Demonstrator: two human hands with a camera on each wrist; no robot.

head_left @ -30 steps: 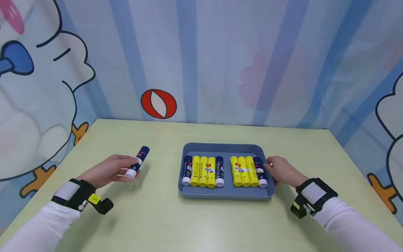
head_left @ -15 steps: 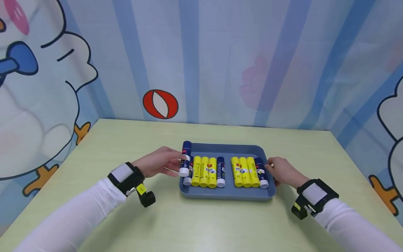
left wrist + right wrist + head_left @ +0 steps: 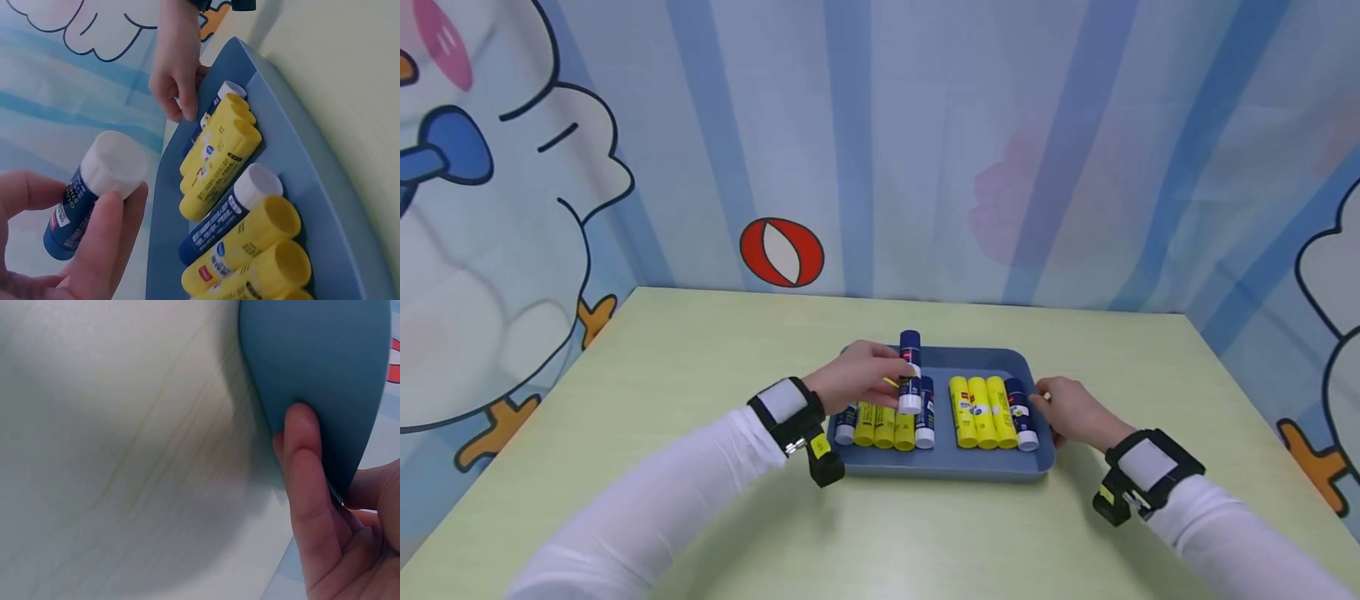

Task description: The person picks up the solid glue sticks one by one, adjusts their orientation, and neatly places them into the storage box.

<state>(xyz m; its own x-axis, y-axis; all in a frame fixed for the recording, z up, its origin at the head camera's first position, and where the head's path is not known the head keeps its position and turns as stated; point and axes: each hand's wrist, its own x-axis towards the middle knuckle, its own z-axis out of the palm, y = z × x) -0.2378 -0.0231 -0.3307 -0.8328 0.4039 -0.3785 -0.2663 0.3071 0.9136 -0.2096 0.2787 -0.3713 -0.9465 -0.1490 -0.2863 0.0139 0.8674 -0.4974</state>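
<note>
My left hand (image 3: 859, 377) holds a navy glue stick with a white cap (image 3: 115, 164) between thumb and fingers, above the blue-grey tray (image 3: 940, 470). In the head view the stick is near upright, white end down, and it overlaps the left group lying in the tray. That group has yellow glue sticks (image 3: 247, 247) with a navy one (image 3: 927, 425) at each end. Across a gap, three yellow sticks (image 3: 981, 412) lie beside another navy stick (image 3: 1022, 419). My right hand (image 3: 1077, 411) grips the tray's right side, thumb at the rim and fingers against the outer wall.
The tray rests on a pale yellow-green table (image 3: 760, 546). A printed curtain (image 3: 925, 167) with stripes and cartoon figures rises behind the table's back edge and along its sides. A black strap with a small camera (image 3: 826, 465) sits on the left wrist.
My left hand has carried the navy glue stick rightward, from over the table at left to above the left group in the tray. The right hand stays at the tray's right side.
</note>
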